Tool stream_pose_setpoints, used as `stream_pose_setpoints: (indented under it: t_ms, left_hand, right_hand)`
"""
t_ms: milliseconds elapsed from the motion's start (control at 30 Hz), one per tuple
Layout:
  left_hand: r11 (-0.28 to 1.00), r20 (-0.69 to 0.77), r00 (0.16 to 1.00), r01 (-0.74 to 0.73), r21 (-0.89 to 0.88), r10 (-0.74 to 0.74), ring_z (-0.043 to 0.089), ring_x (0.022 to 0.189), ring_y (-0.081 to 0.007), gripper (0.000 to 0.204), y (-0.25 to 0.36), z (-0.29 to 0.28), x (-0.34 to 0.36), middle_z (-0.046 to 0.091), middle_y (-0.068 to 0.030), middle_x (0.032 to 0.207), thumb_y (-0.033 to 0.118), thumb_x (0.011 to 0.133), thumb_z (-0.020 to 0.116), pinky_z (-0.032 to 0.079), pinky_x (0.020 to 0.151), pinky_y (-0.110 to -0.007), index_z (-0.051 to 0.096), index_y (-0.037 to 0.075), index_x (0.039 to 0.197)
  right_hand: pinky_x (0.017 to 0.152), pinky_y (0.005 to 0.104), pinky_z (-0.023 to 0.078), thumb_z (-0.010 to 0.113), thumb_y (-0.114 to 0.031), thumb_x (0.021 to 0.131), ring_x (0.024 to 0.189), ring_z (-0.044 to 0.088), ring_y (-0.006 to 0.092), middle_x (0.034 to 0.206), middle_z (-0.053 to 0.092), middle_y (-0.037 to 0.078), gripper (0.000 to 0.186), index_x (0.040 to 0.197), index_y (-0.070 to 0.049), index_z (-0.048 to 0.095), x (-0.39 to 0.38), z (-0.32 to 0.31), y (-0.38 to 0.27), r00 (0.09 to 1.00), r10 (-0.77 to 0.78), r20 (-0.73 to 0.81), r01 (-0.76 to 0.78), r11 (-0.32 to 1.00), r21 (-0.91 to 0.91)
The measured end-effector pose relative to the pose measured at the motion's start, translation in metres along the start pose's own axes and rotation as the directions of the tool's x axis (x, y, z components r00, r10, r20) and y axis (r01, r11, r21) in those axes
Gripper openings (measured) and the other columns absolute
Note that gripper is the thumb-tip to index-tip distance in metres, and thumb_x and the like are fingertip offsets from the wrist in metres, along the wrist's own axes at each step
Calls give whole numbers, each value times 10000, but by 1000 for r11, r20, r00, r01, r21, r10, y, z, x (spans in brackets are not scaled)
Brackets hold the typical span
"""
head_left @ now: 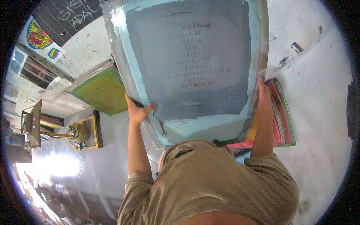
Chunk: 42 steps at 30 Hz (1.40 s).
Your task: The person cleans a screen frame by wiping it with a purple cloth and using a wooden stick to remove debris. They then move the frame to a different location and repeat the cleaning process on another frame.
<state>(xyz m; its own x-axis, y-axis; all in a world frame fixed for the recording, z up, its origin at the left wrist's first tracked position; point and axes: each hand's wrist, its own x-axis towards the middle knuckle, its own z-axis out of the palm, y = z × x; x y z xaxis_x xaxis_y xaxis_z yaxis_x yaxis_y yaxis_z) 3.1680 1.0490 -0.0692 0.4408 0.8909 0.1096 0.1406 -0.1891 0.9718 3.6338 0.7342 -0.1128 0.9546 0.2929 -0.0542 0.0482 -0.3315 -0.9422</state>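
Between my hands I hold a large screen-printing frame (195,101) up in front of my body. Its mesh is dark grey with faint lines of lettering, and a pale blue border runs round it inside the worn frame edge. My left hand (138,110) grips the left side low down, its thumb lying over the front face. On the opposite side my right hand (263,95) clasps the edge, with its thumb pointing up along it and the other fingers hidden behind. The frame's lower edge is close to my shirt.
Several coloured frames (281,112), red and green, lean behind my right arm. A green-yellow screen frame (101,90) leans at the wall on the left. Below it on the tiled floor are a yellow-edged frame (96,131) and a small metal gas cylinder (80,132). A dark chalkboard (56,17) hangs upper left.
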Motion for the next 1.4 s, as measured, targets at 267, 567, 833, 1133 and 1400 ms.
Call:
stream_pose_setpoints:
  t_ms: [267,567,833,1133,1400]
  left_hand:
    - [994,-18,1000,-20,-103,18,462,1121,-273,1045,18,-3,-17,428,-156,1240,17,553,830,398,963,-384,181,28,1372]
    - [936,-152,986,6,-351,-63,503,986,-196,454,-7,-15,-15,555,-88,1057,268,846,629,394,889,-324,486,-36,1152]
    - [942,-121,975,140,-306,-184,514,958,-201,611,-6,-55,-7,591,-80,1018,541,910,444,370,884,-333,559,-24,1113]
    - [766,-497,845,-184,-615,-196,324,1294,-287,772,32,-58,-5,296,-92,1444,622,914,334,252,1071,-414,212,74,1442]
    - [794,-562,827,-347,-499,8,551,1025,-285,572,-66,-76,-60,560,-135,1056,538,924,361,459,898,-428,489,35,1163]
  right_hand:
    - [738,327,440,591,-536,835,866,542,183,989,576,50,602,1167,-36,559,-44,-3,-29,1000,6,11,-8,985,172]
    - [717,315,442,550,-511,867,848,532,167,980,563,45,558,1173,-44,545,-55,0,-44,998,28,64,-38,987,158]
    - [970,367,371,533,-399,898,1115,504,274,1284,492,116,640,1387,-31,346,-102,9,-61,986,-63,152,-9,901,434]
    - [1005,401,329,609,-419,839,1170,437,218,1256,466,58,595,1291,-79,425,-92,23,145,900,-195,391,-81,806,587]
    - [1032,395,328,615,-309,814,1197,441,237,1300,472,85,535,1259,-51,466,-107,19,212,852,-79,518,-185,880,439]
